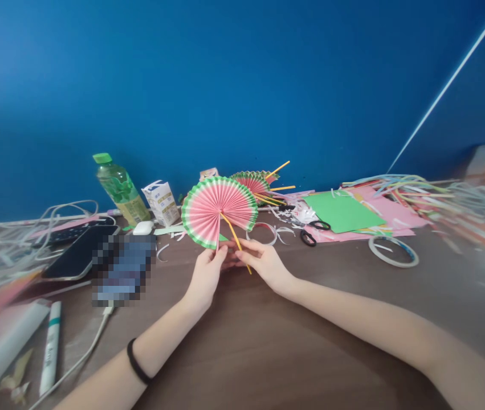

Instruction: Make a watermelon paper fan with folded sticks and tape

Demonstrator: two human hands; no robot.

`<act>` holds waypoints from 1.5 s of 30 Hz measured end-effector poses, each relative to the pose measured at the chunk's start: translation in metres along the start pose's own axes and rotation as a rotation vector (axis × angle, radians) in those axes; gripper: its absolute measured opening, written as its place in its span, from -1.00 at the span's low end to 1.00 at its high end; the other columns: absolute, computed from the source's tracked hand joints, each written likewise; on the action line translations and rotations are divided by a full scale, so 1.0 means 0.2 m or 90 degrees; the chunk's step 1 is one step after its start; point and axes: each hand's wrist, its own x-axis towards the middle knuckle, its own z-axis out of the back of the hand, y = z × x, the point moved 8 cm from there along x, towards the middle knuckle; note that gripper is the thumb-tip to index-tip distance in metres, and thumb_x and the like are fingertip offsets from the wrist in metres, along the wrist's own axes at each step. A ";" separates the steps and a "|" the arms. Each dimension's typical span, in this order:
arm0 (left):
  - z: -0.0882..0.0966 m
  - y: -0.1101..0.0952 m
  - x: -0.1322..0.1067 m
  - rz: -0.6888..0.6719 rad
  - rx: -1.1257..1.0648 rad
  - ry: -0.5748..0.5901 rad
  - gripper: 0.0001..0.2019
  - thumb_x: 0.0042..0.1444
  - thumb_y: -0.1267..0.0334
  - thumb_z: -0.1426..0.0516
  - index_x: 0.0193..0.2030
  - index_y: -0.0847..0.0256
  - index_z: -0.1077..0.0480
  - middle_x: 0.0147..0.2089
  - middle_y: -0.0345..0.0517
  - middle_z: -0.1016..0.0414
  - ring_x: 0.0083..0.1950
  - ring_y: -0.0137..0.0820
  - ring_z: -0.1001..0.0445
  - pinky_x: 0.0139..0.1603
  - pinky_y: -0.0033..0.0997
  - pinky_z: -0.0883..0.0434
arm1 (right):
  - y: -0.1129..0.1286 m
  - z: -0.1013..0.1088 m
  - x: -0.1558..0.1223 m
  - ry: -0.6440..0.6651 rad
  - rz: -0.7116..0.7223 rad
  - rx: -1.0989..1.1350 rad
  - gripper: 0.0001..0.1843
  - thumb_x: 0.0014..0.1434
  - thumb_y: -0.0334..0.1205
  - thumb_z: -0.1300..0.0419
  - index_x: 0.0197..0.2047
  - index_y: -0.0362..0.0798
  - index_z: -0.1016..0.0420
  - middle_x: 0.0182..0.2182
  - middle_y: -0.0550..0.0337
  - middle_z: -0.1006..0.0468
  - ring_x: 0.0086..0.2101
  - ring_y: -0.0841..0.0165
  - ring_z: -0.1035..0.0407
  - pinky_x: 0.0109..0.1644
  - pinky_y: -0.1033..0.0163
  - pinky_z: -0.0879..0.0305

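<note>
A pleated paper fan, pink with a white band and green rim like a watermelon slice, is spread nearly full circle above the table. My left hand pinches its lower left edge between thumb and fingers. With thumb and fingertips, my right hand grips the yellow stick running down from the fan's middle. The fingertips of both hands come close together under the fan, and some are hidden behind it. Other similar watermelon fans with yellow sticks lie behind it against the wall.
Black-handled scissors and green paper lie right, beside a tape roll and paper strips. Leftward are a green-capped bottle, small carton, dark phone, cabled blurred-screen device and marker.
</note>
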 end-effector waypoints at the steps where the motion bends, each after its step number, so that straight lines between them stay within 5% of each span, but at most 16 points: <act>1: 0.00 -0.01 0.00 -0.005 -0.024 -0.005 -0.69 -0.03 0.15 -0.14 -0.20 0.34 -0.41 -0.22 0.02 -0.52 -0.35 -0.39 -0.50 -0.49 -0.55 -0.39 | -0.01 0.01 0.01 -0.015 -0.010 0.005 -0.54 -0.05 -0.09 -0.26 -0.05 -0.05 -0.44 -0.19 0.12 -0.49 -0.20 0.26 -0.41 -0.16 0.14 -0.40; 4: 0.01 -0.04 0.00 -0.007 -0.049 -0.012 -0.72 -0.05 0.18 -0.15 -0.24 0.33 -0.40 -0.27 0.00 -0.54 -0.32 -0.38 -0.50 -0.31 -0.44 -0.43 | 0.00 0.09 0.03 -0.096 -0.014 0.013 -0.56 -0.07 -0.07 -0.26 -0.11 -0.05 -0.39 -0.23 0.14 -0.48 -0.28 0.34 -0.40 -0.27 0.23 -0.38; 8: 0.02 -0.06 0.01 -0.002 0.023 -0.006 -0.72 -0.05 0.16 -0.12 -0.26 0.32 -0.40 -0.37 -0.05 -0.53 -0.41 -0.43 -0.47 -0.41 -0.49 -0.36 | 0.08 0.19 0.06 -0.174 0.043 -0.087 -0.66 -0.03 -0.03 -0.22 -0.22 -0.06 -0.37 -0.26 0.15 -0.47 -0.29 0.37 -0.37 -0.24 0.25 -0.31; 13: 0.05 -0.11 0.07 -0.024 0.185 0.048 -0.69 -0.04 0.15 -0.06 -0.24 0.35 -0.40 -0.40 -0.05 -0.50 -0.55 -0.49 -0.37 -0.59 -0.55 -0.18 | 0.23 0.24 0.10 -0.154 0.098 -0.374 -0.78 0.02 -0.09 -0.17 -0.38 -0.08 -0.43 -0.38 0.15 -0.52 -0.32 0.32 -0.38 -0.17 0.20 -0.25; 21: 0.09 -0.20 0.12 -0.016 0.413 0.132 -0.72 -0.03 0.15 -0.02 -0.36 0.32 -0.42 -0.42 -0.11 -0.49 -0.64 -0.58 -0.18 -0.60 -0.53 -0.13 | 0.35 0.32 0.13 -0.154 0.214 -0.514 -0.52 0.05 -0.31 -0.12 0.07 -0.07 -0.18 -0.36 0.17 -0.52 -0.27 0.29 -0.40 -0.14 0.16 -0.28; 27: 0.14 -0.16 0.13 0.040 0.524 0.252 -0.64 -0.03 -0.02 -0.02 -0.40 0.27 -0.42 -0.44 -0.12 -0.49 -0.63 -0.54 -0.18 -0.58 -0.50 -0.16 | 0.42 0.29 0.12 -0.143 0.297 -0.677 -0.82 0.09 -0.31 -0.12 -0.19 -0.07 -0.41 -0.29 0.07 -0.52 -0.22 0.23 -0.37 -0.10 0.10 -0.26; 32: 0.25 -0.21 0.17 -0.010 0.669 0.163 -0.59 -0.01 -0.12 0.00 -0.40 0.23 -0.35 -0.45 -0.14 -0.48 -0.56 -0.46 -0.29 -0.54 -0.48 -0.21 | 0.42 0.26 0.13 -0.092 0.280 -0.756 -0.92 0.11 -0.30 -0.12 -0.33 -0.06 -0.44 -0.35 0.10 -0.51 -0.30 0.28 -0.35 -0.20 0.18 -0.26; 38: 0.27 -0.31 0.15 -0.087 0.841 0.089 -0.60 0.03 -0.12 0.01 -0.22 0.18 -0.28 -0.39 -0.14 -0.49 -0.42 -0.33 -0.42 -0.47 -0.45 -0.22 | 0.43 0.24 0.12 -0.067 0.276 -0.767 -0.91 0.11 -0.34 -0.11 -0.39 -0.08 -0.43 -0.37 0.11 -0.50 -0.31 0.31 -0.32 -0.23 0.23 -0.21; 41: 0.25 -0.38 0.13 -0.135 0.944 0.004 -0.59 0.07 -0.01 0.01 0.01 0.15 -0.21 -0.26 -0.09 -0.48 -0.28 -0.25 -0.45 -0.36 -0.40 -0.27 | 0.44 0.23 0.11 -0.044 0.264 -0.765 -0.89 0.11 -0.34 -0.09 -0.40 -0.08 -0.43 -0.38 0.11 -0.50 -0.31 0.31 -0.31 -0.24 0.23 -0.19; 45: 0.14 -0.43 0.09 -0.282 0.963 0.047 -0.61 0.18 0.16 0.19 0.08 0.13 -0.25 -0.09 -0.01 -0.37 -0.12 -0.24 -0.40 -0.18 -0.35 -0.30 | 0.41 0.26 0.13 -0.019 0.198 -0.664 -0.91 0.09 -0.31 -0.08 -0.41 -0.08 -0.40 -0.43 0.17 -0.47 -0.38 0.36 -0.32 -0.31 0.27 -0.20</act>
